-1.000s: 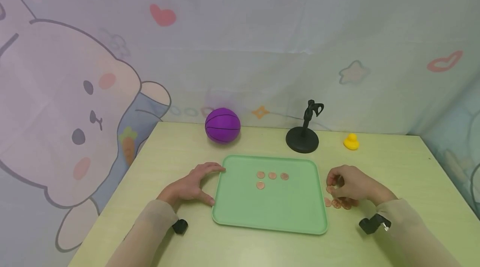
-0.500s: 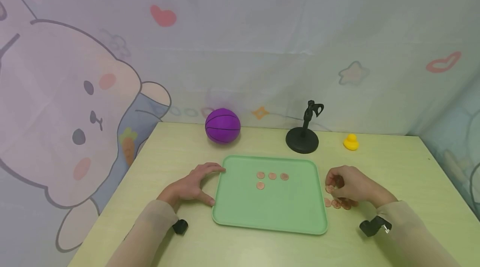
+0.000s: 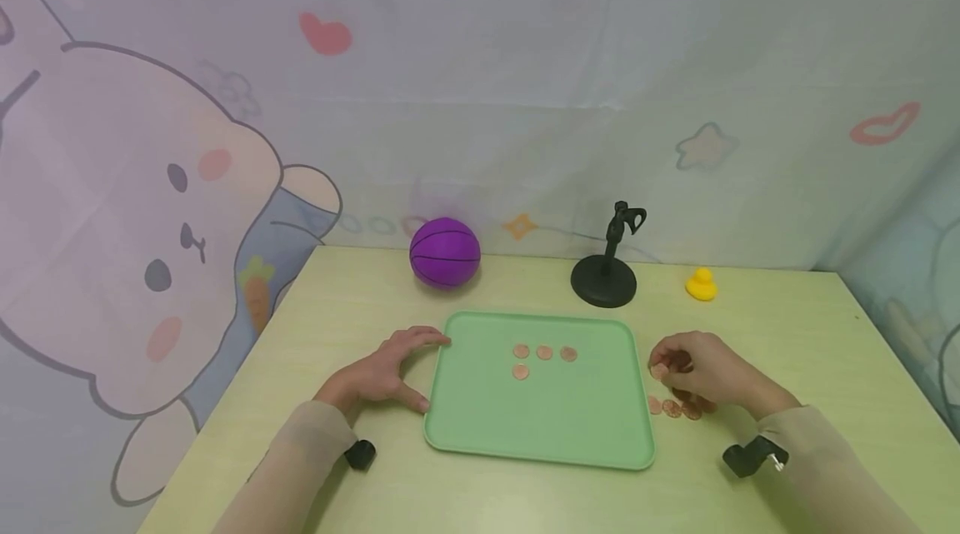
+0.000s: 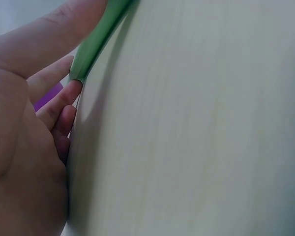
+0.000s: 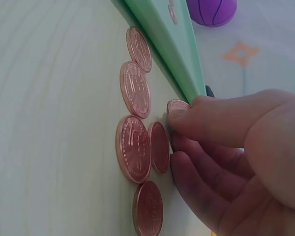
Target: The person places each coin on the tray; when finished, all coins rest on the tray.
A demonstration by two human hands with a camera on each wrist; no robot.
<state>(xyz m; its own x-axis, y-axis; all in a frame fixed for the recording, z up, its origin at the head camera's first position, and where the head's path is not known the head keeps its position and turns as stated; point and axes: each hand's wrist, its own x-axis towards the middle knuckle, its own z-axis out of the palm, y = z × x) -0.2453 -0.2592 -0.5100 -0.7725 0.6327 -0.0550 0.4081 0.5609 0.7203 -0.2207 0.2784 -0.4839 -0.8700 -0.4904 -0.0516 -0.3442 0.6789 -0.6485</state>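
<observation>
A pale green tray point(image 3: 540, 421) lies on the table, with three copper coins in a row and one coin point(image 3: 521, 371) below the leftmost. My left hand point(image 3: 375, 371) spreads along the tray's left edge, its thumb and fingertips touching the rim. Right of the tray, my right hand point(image 3: 705, 369) pinches a copper coin point(image 5: 177, 105) between thumb and fingers, just above the table. Several more coins point(image 5: 133, 148) lie under and beside that hand, close together and partly overlapping in the right wrist view.
Behind the tray stand a purple ball point(image 3: 445, 253), a black stand point(image 3: 604, 281) with a round base and a yellow rubber duck point(image 3: 702, 285). A printed cloth backdrop point(image 3: 480, 101) hangs along the table's far edge.
The pinched coin has risen slightly and shifted a little left with my right hand. My left hand and the coins on the tray have stayed in place.
</observation>
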